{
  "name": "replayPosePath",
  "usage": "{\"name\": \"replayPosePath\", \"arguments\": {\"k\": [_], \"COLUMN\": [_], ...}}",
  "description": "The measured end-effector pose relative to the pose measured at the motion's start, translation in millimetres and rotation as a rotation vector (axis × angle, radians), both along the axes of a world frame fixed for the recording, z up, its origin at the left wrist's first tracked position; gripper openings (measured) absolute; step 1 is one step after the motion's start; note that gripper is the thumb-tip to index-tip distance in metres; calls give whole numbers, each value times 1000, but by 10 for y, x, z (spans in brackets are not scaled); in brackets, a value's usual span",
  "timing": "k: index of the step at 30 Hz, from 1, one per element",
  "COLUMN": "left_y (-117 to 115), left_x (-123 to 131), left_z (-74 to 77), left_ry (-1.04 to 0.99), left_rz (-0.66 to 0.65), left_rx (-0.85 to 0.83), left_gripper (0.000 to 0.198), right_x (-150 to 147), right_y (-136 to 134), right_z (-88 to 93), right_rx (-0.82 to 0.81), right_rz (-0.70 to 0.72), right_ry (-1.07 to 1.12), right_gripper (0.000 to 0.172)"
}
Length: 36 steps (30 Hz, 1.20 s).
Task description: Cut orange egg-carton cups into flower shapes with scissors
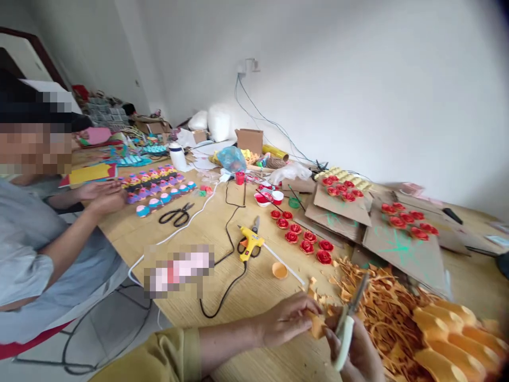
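Observation:
My left hand (288, 318) pinches a small orange foam piece (317, 327) at the near edge of the wooden table (207, 228). My right hand (360, 353) grips white-handled scissors (350, 318), whose blades point up and away over a heap of orange foam scraps (385, 307). Larger orange foam pieces (457, 339) lie at the right. A row of finished red foam roses (304, 239) sits beyond my hands.
A yellow glue gun (249, 243) with black cable lies mid-table beside an orange cap (279, 270). Black scissors (177, 215), colourful craft pieces (157, 185) and cardboard sheets (401, 244) with roses fill the table. Another person (43, 228) sits at the left, hands on the table.

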<state>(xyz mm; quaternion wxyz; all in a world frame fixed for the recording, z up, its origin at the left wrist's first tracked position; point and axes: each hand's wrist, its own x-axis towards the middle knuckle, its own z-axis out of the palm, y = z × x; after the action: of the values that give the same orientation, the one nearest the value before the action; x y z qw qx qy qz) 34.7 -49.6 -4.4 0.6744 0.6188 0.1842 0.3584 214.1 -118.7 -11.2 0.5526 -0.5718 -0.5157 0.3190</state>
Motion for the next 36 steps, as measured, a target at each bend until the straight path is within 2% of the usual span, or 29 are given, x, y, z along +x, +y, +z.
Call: {"name": "replayPosePath", "arguments": {"k": [1,2,4,7,9,13,17,21,24,28,36], "left_y": [20,43,86,128,143,171,220,270,301,332,293], "left_x": [-24,-40,-49,-29,-22,-68,-130,-129,-128,-183,-249], "left_z": [44,67,66,23,20,98,184,201,221,285,370], "left_ry": [27,40,17,-153,-264,-230,-20,122,232,301,478], "left_rz": [57,61,29,7,12,-2,132,206,271,284,325], "left_rx": [40,16,-109,-326,-407,-418,-241,-32,182,438,968], "left_gripper": [49,47,46,45,43,37,33,26,15,8,11], "right_x": [-14,-28,-57,-113,-166,-255,-265,-239,-224,-216,-254], "right_y": [15,32,71,144,195,263,262,236,215,193,175], "right_z": [18,46,127,280,350,325,236,218,207,196,296], "right_rx": [-15,-30,-64,-114,-113,-145,-181,-193,-192,-176,-135], "right_rz": [-13,-13,17,65,93,77,49,130,160,139,156], "right_ry": [-7,-7,19,149,242,341,352,331,263,193,71], "right_gripper": [37,37,40,42,43,44,44,42,40,39,28]}}
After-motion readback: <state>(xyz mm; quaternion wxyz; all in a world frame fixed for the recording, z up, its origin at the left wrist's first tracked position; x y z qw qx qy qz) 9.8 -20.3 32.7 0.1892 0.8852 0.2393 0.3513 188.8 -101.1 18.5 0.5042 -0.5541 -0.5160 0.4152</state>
